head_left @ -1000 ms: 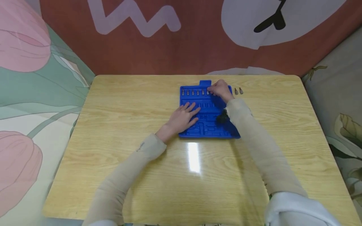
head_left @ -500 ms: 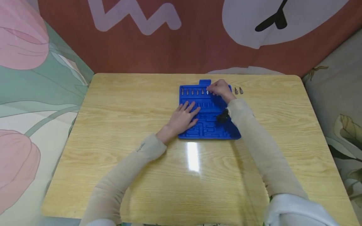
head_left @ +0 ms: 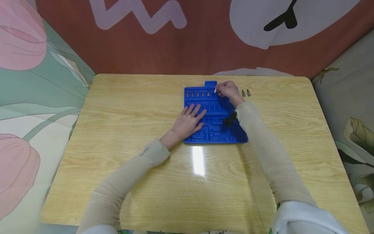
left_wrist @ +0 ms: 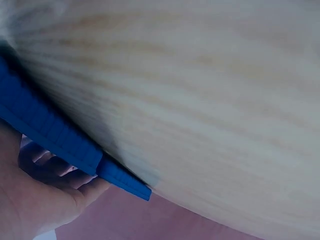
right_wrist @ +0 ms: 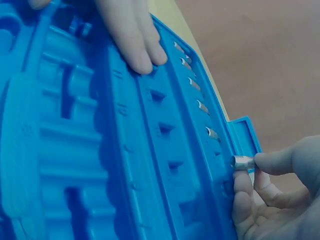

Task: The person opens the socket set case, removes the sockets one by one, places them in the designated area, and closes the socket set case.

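Observation:
A blue molded tool case tray [head_left: 216,138] lies on the table. My left hand [head_left: 185,125] rests on its left side with fingers spread; in the left wrist view the hand [left_wrist: 45,200] is beside the tray's outer edge. At the tray's far edge my right hand [head_left: 229,91] pinches a small silver metal socket [right_wrist: 243,162] between thumb and fingers. The socket is tilted above the top row of slots, knurled end toward the thumb. Several similar sockets [right_wrist: 212,134] stand in that row, left of the right hand.
Two more small metal pieces [head_left: 246,93] stand on the wooden table [head_left: 131,107] just right of the tray. A tab [head_left: 210,83] juts from the tray's far edge. A dark wrist-worn device [head_left: 230,119] hangs under the right wrist. A patterned wall rises behind the table.
The socket pinched by my right hand has come up out of line with the row and tipped, leaving a dark slot below it. My left hand stays on the tray.

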`<action>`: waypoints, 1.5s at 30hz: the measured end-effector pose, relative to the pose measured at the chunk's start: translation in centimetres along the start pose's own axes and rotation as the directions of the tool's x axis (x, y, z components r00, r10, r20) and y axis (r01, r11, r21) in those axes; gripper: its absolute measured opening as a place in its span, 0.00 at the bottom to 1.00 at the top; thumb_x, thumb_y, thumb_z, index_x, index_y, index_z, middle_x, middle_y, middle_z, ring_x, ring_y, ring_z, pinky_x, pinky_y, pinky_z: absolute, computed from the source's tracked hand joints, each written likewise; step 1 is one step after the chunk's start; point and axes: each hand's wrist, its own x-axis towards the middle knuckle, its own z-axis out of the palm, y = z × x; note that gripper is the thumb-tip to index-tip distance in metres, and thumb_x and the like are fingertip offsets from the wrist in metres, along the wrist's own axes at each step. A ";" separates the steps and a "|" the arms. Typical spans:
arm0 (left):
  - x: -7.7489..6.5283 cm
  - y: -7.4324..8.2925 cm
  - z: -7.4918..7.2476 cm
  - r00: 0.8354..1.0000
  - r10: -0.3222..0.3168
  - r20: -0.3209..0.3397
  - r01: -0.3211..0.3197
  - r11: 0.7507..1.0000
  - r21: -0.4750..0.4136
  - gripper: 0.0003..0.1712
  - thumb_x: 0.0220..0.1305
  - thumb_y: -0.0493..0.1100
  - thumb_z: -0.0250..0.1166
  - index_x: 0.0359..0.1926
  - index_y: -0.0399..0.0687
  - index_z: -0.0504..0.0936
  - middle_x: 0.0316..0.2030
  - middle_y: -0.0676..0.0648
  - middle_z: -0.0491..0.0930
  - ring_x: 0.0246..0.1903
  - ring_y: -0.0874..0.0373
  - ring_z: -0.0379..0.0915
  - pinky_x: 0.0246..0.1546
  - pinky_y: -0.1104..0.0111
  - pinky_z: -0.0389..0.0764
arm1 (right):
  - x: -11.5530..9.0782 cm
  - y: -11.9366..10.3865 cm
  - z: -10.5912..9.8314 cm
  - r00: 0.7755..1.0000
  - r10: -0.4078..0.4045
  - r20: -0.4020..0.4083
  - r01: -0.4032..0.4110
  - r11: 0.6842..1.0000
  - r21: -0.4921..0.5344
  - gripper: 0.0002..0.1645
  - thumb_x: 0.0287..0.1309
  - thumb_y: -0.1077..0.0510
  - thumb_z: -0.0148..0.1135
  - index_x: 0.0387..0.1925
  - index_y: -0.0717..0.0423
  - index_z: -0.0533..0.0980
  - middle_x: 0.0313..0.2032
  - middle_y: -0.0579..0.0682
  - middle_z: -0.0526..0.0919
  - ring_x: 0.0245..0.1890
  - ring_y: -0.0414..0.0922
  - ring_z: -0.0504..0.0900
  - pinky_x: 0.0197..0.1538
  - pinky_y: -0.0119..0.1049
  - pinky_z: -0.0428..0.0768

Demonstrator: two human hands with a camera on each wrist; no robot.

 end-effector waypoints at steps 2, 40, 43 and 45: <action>-0.1 0.0 0.1 1.000 -0.001 -0.005 0.001 1.000 -0.010 0.33 0.74 0.59 0.45 0.74 0.54 0.59 0.71 0.40 0.56 0.70 0.41 0.50 0.68 0.49 0.52 | 0.0 -0.1 -0.2 1.000 0.015 0.009 -0.015 1.000 0.007 0.21 0.70 0.55 0.52 0.53 0.68 0.77 0.43 0.57 0.79 0.32 0.42 0.76 0.40 0.33 0.78; -0.2 0.4 0.3 0.999 -0.036 0.037 0.040 0.992 -0.122 0.30 0.76 0.54 0.44 0.75 0.56 0.55 0.74 0.46 0.50 0.73 0.47 0.42 0.70 0.52 0.43 | -0.5 1.7 -6.1 0.989 -0.031 0.142 -0.024 0.928 0.372 0.24 0.68 0.61 0.55 0.58 0.75 0.67 0.30 0.49 0.81 0.25 0.38 0.82 0.35 0.28 0.81; -0.2 0.3 0.1 0.999 -0.041 0.035 0.045 0.991 -0.125 0.30 0.76 0.54 0.45 0.75 0.56 0.56 0.74 0.46 0.50 0.73 0.47 0.42 0.70 0.51 0.43 | -0.5 2.5 -8.8 0.993 -0.041 0.109 -0.004 0.921 0.388 0.18 0.66 0.63 0.56 0.52 0.73 0.72 0.28 0.50 0.82 0.24 0.39 0.82 0.33 0.28 0.81; -0.1 0.2 0.1 0.998 -0.044 0.040 0.049 0.990 -0.130 0.30 0.76 0.54 0.45 0.75 0.55 0.56 0.74 0.45 0.50 0.73 0.47 0.42 0.70 0.51 0.44 | -0.6 3.7 -10.5 0.995 -0.036 0.092 -0.005 0.913 0.408 0.17 0.65 0.64 0.56 0.52 0.71 0.74 0.29 0.49 0.83 0.26 0.39 0.83 0.35 0.30 0.81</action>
